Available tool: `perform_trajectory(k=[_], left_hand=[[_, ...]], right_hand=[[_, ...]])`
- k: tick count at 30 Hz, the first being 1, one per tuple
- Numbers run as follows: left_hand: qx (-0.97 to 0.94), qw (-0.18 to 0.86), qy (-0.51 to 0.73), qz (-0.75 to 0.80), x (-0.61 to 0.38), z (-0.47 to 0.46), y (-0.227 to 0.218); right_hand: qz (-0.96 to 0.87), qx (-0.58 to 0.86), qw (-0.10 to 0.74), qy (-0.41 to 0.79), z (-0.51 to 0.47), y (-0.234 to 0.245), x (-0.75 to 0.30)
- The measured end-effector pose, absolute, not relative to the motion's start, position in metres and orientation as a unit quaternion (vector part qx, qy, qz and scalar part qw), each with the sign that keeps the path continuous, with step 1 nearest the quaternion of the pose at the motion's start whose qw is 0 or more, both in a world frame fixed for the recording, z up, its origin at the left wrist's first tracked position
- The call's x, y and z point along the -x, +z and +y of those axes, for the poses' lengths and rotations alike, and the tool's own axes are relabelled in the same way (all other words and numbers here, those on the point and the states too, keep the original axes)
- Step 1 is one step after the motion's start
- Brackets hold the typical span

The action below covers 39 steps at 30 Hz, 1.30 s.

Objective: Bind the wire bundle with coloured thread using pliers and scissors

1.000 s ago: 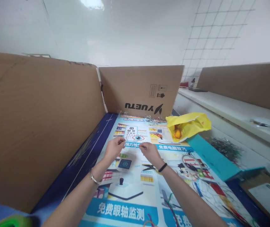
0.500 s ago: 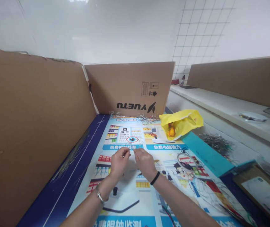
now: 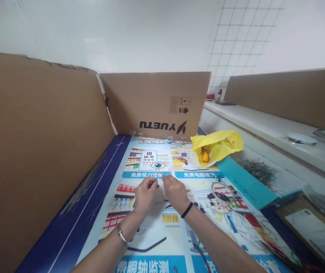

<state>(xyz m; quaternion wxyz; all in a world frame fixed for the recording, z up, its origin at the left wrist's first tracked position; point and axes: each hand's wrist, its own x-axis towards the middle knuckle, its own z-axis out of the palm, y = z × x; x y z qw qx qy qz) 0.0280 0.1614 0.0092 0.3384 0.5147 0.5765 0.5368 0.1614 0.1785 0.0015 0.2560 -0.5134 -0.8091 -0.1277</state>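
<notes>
My left hand (image 3: 146, 191) and my right hand (image 3: 175, 191) are close together over the printed sheet (image 3: 153, 231), thumbs and fingers pinched. A fine, pale strand that looks like thin wire (image 3: 158, 173) shows at the fingertips, between and just above them. Its ends are too faint to follow. The left wrist wears a silver bangle (image 3: 123, 234), the right a black band (image 3: 187, 209).
Straight thin wires (image 3: 84, 185) lie along the blue left edge. A yellow bag (image 3: 225, 146) with something orange inside lies back right, near a tangled wire pile (image 3: 257, 172). Cardboard panels (image 3: 153, 98) stand behind and at left. A wire coil (image 3: 222, 191) rests right of my hands.
My right hand has risen slightly and turned a little, its fingertips now just above the left ones. Both hands stay pinched. The whole view has shifted slightly.
</notes>
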Motion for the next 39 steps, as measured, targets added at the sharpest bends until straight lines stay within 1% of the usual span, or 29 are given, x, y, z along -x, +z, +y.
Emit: perform_trajectory(k=[6, 11, 16, 22, 27, 30, 34, 39], left_hand=[[-0.500, 0.345, 0.538, 0.584, -0.032, 0.161, 0.011], [-0.501, 0.349, 0.539, 0.580, -0.030, 0.161, 0.011], [-0.511, 0.358, 0.536, 0.568, -0.028, 0.159, 0.011], [-0.525, 0.359, 0.528, 0.563, -0.025, 0.158, 0.012], [-0.545, 0.343, 0.515, 0.566, -0.023, 0.157, 0.013], [-0.556, 0.323, 0.505, 0.575, -0.022, 0.157, 0.012], [-0.570, 0.298, 0.494, 0.585, -0.023, 0.157, 0.011], [-0.587, 0.272, 0.480, 0.593, -0.025, 0.157, 0.013]], right_hand=[[-0.822, 0.476, 0.291, -0.112, 0.172, -0.001, -0.157], [-0.830, 0.439, 0.338, -0.067, 0.173, -0.007, -0.157], [-0.825, 0.416, 0.383, 0.011, 0.171, -0.012, -0.153], [-0.773, 0.454, 0.422, 0.135, 0.168, -0.004, -0.151], [-0.735, 0.468, 0.431, 0.234, 0.168, 0.003, -0.153], [-0.720, 0.474, 0.430, 0.268, 0.169, 0.004, -0.153], [-0.718, 0.490, 0.412, 0.274, 0.167, 0.006, -0.153], [-0.737, 0.508, 0.373, 0.243, 0.163, 0.011, -0.154]])
